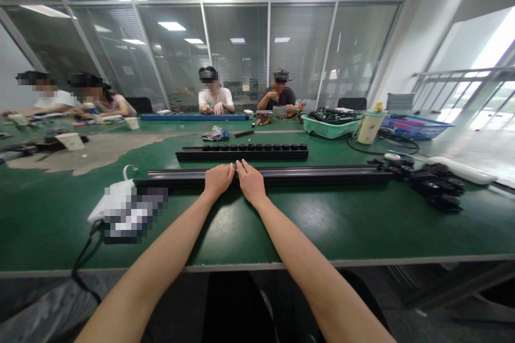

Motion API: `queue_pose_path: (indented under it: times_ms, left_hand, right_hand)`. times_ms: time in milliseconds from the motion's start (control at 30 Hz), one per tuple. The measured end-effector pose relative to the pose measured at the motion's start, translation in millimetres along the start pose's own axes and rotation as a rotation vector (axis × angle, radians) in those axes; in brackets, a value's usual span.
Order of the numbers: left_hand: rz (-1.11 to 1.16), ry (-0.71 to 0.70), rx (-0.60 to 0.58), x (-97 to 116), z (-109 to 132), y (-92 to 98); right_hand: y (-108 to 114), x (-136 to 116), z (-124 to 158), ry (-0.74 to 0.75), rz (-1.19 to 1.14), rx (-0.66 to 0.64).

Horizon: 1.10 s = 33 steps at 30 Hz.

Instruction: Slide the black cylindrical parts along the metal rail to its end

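Observation:
A long black rail (pixel 322 176) lies across the green table in front of me, with a bright lengthwise strip along its top. My left hand (pixel 219 178) and my right hand (pixel 250 179) meet over its middle, fingertips nearly touching. Both hands have their fingers pressed together; whatever lies between them is hidden or too small to make out. Just beyond is a shorter black rail (pixel 241 155) carrying a row of several small black round parts. To the right, a pile of loose black parts (pixel 436 187) sits by the rail's end.
A white device (pixel 115 201) with a cable lies at the left. Farther right stand a green basket (pixel 332 127) of cables, a yellowish cup (pixel 370 126) and a blue basket (pixel 422 127). Gloves (pixel 216 133) lie beyond the rails. Several people sit across the table (pixel 306 230).

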<state>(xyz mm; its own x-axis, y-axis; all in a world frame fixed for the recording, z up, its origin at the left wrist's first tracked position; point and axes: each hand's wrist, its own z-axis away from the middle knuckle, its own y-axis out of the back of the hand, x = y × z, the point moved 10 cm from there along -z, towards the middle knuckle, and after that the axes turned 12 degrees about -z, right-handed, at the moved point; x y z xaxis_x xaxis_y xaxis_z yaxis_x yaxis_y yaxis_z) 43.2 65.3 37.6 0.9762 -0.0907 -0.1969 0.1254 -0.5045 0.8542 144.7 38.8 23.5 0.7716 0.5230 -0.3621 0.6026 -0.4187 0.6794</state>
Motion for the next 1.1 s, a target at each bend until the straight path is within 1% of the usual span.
queue_pose_path:
  times_ms: [167, 367, 633, 900, 1100]
  left_hand:
    - [0.039, -0.058, 0.037, 1.7, 0.1, 0.8]
    - [0.054, -0.066, 0.041, 0.6, 0.4, 2.2]
    - [0.088, -0.097, 0.079, 0.9, 3.7, 0.8]
    - [0.078, -0.072, 0.058, 0.9, 3.8, 3.4]
    - [0.094, -0.058, 0.048, 1.1, 3.8, 4.7]
  right_hand:
    - [1.8, -1.5, 0.8, -0.008, -0.002, -0.013]
    - [1.0, -2.8, 0.2, -0.015, -0.01, -0.028]
    - [1.1, -3.2, 2.5, -0.024, -0.016, 0.003]
    - [0.3, -2.6, 2.0, -0.027, -0.024, 0.0]
    - [3.7, -3.5, 2.0, -0.03, -0.039, 0.002]
